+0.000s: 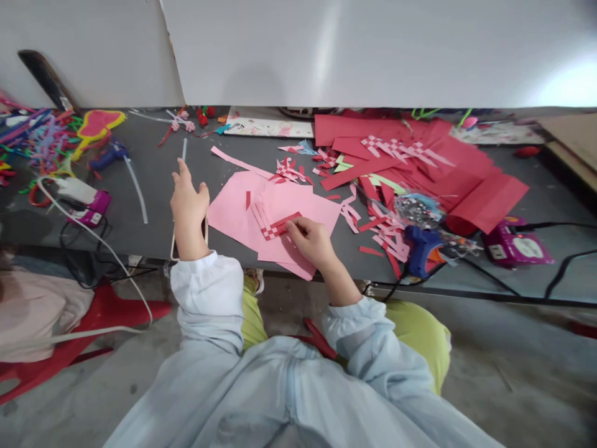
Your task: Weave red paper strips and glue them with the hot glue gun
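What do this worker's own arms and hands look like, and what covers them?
The left hand and right hand are ungloved. The left sleeve and right sleeve are loose, wrinkled, whitish to pale blue fabric, with gathered cuffs.

single head-worn cam, sits above the wearer's light blue long-sleeved jacket (pixel 280 392), aimed forward and steeply down. jacket fills bottom of frame, close to lens. bare left hand (pixel 190 202) left of centre, bare right hand (pixel 313 241) near centre, both farther out. flat dark grey tabletop (pixel 158 168) crosses full width, seen obliquely; front edge drops to the right, so slight roll. glossy white upright panel (pixel 373 56) across most of top. grey concrete floor (pixel 504 373) below table edge. wide field.
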`<action>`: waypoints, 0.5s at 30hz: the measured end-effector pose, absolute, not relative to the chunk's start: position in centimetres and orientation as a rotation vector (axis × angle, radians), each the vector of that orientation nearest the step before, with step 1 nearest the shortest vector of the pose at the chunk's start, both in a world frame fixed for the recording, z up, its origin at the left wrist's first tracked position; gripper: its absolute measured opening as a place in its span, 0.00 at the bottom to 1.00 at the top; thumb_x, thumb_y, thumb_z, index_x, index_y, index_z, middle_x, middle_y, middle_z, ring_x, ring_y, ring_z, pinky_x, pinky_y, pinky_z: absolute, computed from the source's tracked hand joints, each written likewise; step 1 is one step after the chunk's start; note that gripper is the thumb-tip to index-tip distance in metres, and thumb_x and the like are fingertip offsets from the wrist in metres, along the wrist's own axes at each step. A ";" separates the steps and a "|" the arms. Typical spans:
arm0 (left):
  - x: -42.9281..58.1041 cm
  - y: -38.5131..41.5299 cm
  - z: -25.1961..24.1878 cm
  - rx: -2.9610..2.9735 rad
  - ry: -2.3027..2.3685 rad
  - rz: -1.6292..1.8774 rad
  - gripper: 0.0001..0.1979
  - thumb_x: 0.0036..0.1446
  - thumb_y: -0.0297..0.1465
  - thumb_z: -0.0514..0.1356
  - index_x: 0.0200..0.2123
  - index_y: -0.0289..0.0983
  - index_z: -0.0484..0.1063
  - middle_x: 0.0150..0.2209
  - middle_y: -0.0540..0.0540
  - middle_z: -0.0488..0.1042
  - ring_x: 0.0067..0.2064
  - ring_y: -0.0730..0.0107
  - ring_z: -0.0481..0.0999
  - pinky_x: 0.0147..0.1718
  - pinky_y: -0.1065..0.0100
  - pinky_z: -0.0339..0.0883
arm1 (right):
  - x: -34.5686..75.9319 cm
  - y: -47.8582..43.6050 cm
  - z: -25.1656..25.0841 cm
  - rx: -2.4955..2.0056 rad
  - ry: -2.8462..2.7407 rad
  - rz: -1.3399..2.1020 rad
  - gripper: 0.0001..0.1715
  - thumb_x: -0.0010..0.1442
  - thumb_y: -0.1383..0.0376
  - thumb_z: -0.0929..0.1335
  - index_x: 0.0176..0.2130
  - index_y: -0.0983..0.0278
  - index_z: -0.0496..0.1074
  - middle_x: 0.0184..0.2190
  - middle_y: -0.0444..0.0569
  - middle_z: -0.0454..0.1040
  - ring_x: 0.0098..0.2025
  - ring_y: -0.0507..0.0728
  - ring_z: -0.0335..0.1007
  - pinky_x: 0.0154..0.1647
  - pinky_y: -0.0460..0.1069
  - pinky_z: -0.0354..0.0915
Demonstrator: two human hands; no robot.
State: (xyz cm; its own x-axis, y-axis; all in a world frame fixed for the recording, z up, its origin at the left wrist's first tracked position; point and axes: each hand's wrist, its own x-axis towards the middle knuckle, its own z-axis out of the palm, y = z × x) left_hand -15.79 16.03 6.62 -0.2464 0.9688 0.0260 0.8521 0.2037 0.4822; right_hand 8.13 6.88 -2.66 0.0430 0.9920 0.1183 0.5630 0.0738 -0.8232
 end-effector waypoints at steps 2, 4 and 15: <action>-15.9 16.0 6.7 1.712 2.214 0.590 0.40 0.63 0.29 0.55 0.73 0.43 0.37 0.73 0.36 0.41 0.65 0.44 0.66 0.62 0.49 0.62 | 8.1 7.1 -2.9 -1.573 -1.608 0.743 0.22 0.64 0.53 0.61 0.32 0.65 0.75 0.21 0.45 0.67 0.23 0.51 0.58 0.27 0.48 0.54; -16.1 16.3 6.6 1.681 2.260 0.600 0.42 0.62 0.27 0.55 0.73 0.46 0.36 0.74 0.36 0.36 0.63 0.42 0.69 0.61 0.47 0.63 | 8.2 7.1 -3.0 -1.562 -1.613 0.761 0.22 0.63 0.53 0.62 0.31 0.65 0.75 0.20 0.45 0.67 0.23 0.51 0.58 0.27 0.48 0.54; -17.5 18.1 5.9 1.702 2.346 0.582 0.38 0.61 0.25 0.50 0.73 0.32 0.40 0.72 0.33 0.44 0.65 0.45 0.67 0.62 0.48 0.62 | 8.3 7.1 -3.1 -1.545 -1.626 0.790 0.21 0.63 0.53 0.62 0.30 0.65 0.74 0.20 0.44 0.65 0.23 0.50 0.56 0.27 0.48 0.54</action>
State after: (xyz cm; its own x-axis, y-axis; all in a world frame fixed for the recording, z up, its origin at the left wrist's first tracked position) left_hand -17.54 18.07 5.86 -0.3254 0.9423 0.0784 0.8696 0.2657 0.4161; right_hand 8.30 7.05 -3.10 0.0049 0.9949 0.1008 0.5353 0.0826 -0.8406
